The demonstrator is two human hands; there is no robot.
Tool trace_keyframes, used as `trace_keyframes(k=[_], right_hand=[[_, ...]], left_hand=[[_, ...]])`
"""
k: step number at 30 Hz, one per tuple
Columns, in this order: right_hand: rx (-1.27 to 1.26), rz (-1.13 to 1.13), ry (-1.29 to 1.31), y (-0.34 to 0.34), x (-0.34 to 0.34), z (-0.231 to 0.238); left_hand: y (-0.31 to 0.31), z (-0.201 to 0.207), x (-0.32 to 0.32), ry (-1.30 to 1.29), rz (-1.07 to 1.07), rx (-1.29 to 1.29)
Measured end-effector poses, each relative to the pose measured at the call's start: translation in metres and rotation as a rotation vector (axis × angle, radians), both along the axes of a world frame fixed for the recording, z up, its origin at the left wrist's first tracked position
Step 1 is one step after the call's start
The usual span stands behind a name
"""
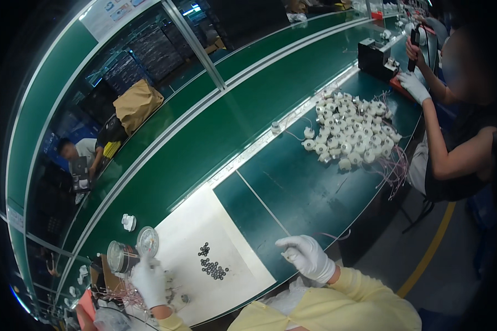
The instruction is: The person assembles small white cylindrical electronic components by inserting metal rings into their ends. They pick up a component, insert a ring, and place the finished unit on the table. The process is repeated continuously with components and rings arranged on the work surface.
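Observation:
My left hand [149, 281], in a white glove, is at the lower left with a finger stretched to the near edge of a shallow round dish [148, 240]; its other fingers show poorly. A tin [117, 256] with a dark label stands beside the dish. My right hand [308, 258], also gloved, is curled around a small white motor, mostly hidden by the fingers; a pinkish wire [339, 236] trails behind it. Between my hands, several small black rings [212, 267] lie on a white sheet [190, 231]. A few white motors [170, 280] sit beside my left hand.
A large heap of white motors [348, 129] with pink wires covers the bench to the right. Beyond it, a co-worker's gloved hand [414, 87] is by a black box-shaped device [376, 58]. A crumpled white piece [128, 222] lies at the left, near the metal frame [196, 47].

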State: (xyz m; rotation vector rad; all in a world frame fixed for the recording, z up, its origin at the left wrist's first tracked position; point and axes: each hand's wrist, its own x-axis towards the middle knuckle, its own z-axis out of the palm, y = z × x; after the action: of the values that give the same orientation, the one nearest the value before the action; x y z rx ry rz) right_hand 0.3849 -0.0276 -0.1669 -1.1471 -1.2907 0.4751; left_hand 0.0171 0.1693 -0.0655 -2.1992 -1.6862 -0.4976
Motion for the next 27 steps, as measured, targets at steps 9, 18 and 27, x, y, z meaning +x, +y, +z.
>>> trace_keyframes(k=[9, 18, 27], right_hand=[[-0.013, -0.116, 0.101, 0.001, -0.01, 0.007], [0.099, -0.052, -0.079, 0.011, -0.008, -0.001], [0.053, -0.027, -0.035, 0.012, -0.005, 0.007]], left_hand=[[0.029, 0.099, -0.049, -0.682, -0.258, 0.623], [-0.043, 0.161, -0.03, -1.349, -0.788, 1.02], [-0.104, 0.082, 0.029, -0.918, -0.503, 0.617]])
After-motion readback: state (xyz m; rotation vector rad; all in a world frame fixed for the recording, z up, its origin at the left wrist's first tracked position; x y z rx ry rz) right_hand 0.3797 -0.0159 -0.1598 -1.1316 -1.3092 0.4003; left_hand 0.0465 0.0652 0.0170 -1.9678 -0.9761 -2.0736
